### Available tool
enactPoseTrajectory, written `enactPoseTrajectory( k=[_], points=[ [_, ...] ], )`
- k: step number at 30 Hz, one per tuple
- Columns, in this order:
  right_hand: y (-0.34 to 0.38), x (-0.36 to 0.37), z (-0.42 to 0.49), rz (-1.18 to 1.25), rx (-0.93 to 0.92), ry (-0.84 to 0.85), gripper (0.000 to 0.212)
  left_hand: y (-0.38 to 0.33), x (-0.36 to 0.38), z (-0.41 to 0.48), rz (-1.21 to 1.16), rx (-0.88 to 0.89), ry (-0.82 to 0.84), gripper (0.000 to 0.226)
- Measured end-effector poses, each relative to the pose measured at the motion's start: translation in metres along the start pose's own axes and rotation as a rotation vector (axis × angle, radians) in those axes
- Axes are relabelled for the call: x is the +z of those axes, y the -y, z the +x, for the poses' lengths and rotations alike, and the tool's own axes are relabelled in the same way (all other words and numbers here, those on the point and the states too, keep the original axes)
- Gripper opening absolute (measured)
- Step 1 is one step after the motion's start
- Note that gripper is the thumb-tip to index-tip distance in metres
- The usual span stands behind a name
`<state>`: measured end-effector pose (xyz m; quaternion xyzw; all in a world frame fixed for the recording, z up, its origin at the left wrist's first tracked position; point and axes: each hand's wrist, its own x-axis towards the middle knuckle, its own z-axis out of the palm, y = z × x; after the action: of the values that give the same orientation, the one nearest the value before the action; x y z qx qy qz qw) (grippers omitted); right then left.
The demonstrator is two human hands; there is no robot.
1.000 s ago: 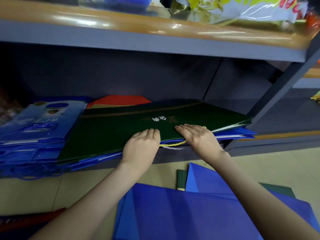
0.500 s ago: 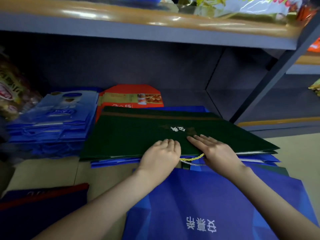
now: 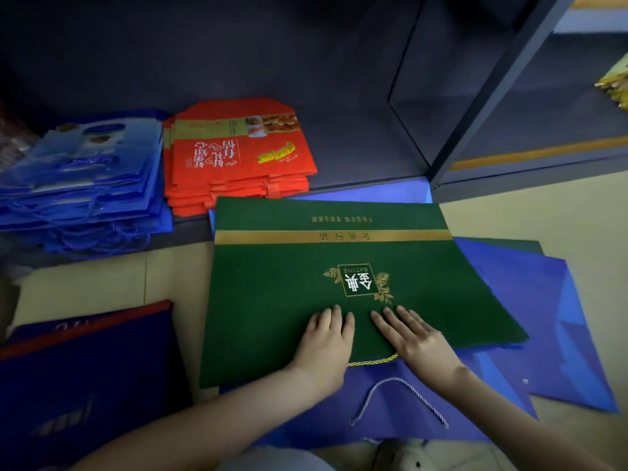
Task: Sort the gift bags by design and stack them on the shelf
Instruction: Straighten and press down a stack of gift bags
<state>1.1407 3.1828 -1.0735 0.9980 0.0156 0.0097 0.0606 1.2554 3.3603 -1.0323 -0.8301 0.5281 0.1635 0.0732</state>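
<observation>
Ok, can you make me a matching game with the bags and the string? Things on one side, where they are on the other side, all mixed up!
Things
1 green bag
2 red bags
3 pale blue bags
4 white string

Places
A far left on the shelf
B on the blue bag nearest the person
C under the left hand and right hand
D on the shelf, behind the green bag

Pairs: 1-C, 2-D, 3-A, 4-B

The green bag (image 3: 272, 300) said "SATINE" in a gold box, upside down, above two big white signs, 金典. The red bags (image 3: 238, 164) had curly white Chinese writing, too small to read.
</observation>
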Motion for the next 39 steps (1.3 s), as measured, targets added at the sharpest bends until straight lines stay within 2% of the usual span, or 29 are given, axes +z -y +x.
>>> enactPoseTrajectory(
  k=[3, 6, 9, 12, 13, 15, 17, 19, 21, 25, 28, 33, 37, 39],
  points=[
    [0.0, 0.005, 0.004, -0.019, -0.01, 0.089, 0.057, 0.006, 0.011, 0.008, 0.018, 0.028, 0.052, 0.086],
    [0.001, 0.013, 0.001, -0.047, 0.041, 0.173, 0.063, 0.02, 0.011, 0.015, -0.102, 0.083, 0.135, 0.099],
    [0.002, 0.031, -0.019, -0.032, 0.037, 0.347, 0.085, 0.043, 0.008, 0.023, -0.222, 0.066, 0.226, 0.097],
    [-0.003, 0.046, -0.037, 0.099, -0.019, 0.605, 0.118, 0.07, 0.016, 0.028, -0.165, -0.039, 0.146, 0.087],
    [-0.008, 0.046, -0.036, 0.133, -0.03, 0.632, 0.127, 0.079, 0.017, 0.032, -0.148, -0.085, 0.105, 0.084],
    [-0.024, 0.041, -0.019, 0.17, -0.028, 0.631, 0.125, 0.096, 0.018, 0.044, -0.123, -0.165, 0.047, 0.081],
    [-0.043, 0.029, 0.01, 0.172, -0.034, 0.558, 0.114, 0.11, 0.017, 0.06, -0.123, -0.224, 0.03, 0.084],
    [-0.06, 0.02, 0.045, 0.217, 0.006, 0.526, 0.1, 0.123, 0.018, 0.078, -0.126, -0.264, 0.055, 0.088],
    [-0.072, 0.022, 0.08, 0.244, 0.038, 0.509, 0.094, 0.136, 0.021, 0.094, -0.128, -0.295, 0.1, 0.091],
    [-0.083, 0.035, 0.152, 0.213, 0.098, 0.51, 0.102, 0.152, 0.027, 0.124, -0.146, -0.322, 0.142, 0.095],
    [-0.086, 0.051, 0.194, 0.216, 0.112, 0.546, 0.115, 0.16, 0.036, 0.143, -0.16, -0.323, 0.191, 0.106],
    [-0.086, 0.072, 0.239, 0.097, 0.043, 0.626, 0.133, 0.166, 0.047, 0.163, -0.097, -0.233, 0.257, 0.125],
    [-0.084, 0.079, 0.253, 0.032, 0.018, 0.721, 0.139, 0.167, 0.045, 0.174, -0.063, -0.186, 0.274, 0.133],
    [-0.085, 0.077, 0.258, 0.039, 0.024, 0.7, 0.135, 0.166, 0.043, 0.176, -0.072, -0.185, 0.266, 0.137]
  ],
)
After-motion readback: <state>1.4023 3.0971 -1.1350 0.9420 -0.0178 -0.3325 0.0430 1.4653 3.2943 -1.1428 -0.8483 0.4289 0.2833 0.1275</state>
